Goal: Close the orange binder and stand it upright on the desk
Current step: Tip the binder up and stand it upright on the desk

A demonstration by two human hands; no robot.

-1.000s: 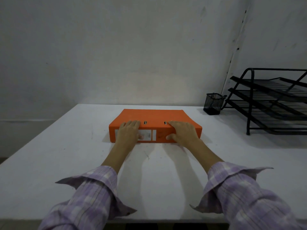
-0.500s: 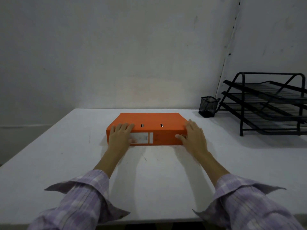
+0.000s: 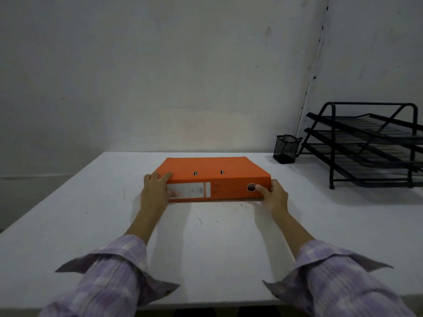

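Both hands, left hand [image 3: 155, 191] and right hand [image 3: 275, 196], grip the closed orange binder [image 3: 212, 172] ends; tipping it up, it could slip on the counter [image 3: 206, 248].

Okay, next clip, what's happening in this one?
A person is working with an orange binder on a white desk. The binder is closed and lies flat, spine toward the camera. The left hand grips its left end and the right hand its right end, thumb beside the spine's finger hole. It has not been stood upright yet. A mesh pen cup and a black tray rack sit back right.
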